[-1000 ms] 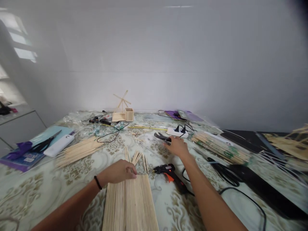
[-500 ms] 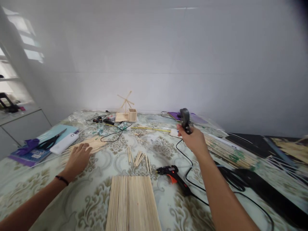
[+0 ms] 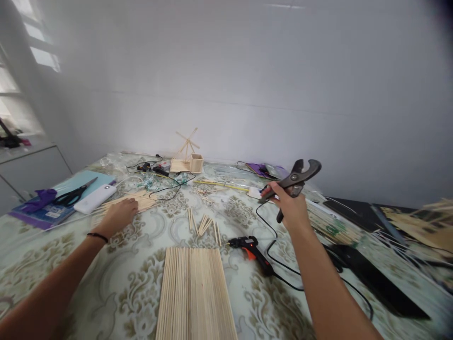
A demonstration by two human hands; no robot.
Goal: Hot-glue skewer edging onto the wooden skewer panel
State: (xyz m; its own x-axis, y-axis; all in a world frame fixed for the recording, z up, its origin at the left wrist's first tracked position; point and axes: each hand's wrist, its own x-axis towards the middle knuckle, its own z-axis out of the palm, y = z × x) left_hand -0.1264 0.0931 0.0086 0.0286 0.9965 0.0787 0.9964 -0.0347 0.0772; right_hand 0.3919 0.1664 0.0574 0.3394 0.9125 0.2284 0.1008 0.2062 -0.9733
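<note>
My right hand [image 3: 292, 210] is closed around the handles of dark metal pliers [image 3: 295, 178], raised above the table. Their curved jaws stand apart and point up to the right. At the left, my left hand [image 3: 122, 215] rests on a loose pile of thin wooden sticks [image 3: 145, 200], with its fingers bent down into them. The fingertips are hidden, so what they hold does not show. In front of me lies a flat panel of sticks side by side [image 3: 198, 293]. Short cut sticks [image 3: 204, 225] lie just beyond it.
A black glue gun [image 3: 251, 250] with a lit red light lies right of the panel, its cord trailing right. Scissors [image 3: 74, 194] and a white power bank [image 3: 95, 198] are at left. A small wooden windmill model [image 3: 187, 160] stands near the wall. Bagged sticks [image 3: 329, 224] lie at right.
The pliers have turned in my right hand from end-on to side-on, showing their jaws. My left hand remains at the stick pile with its fingers more bent. The view has shifted slightly.
</note>
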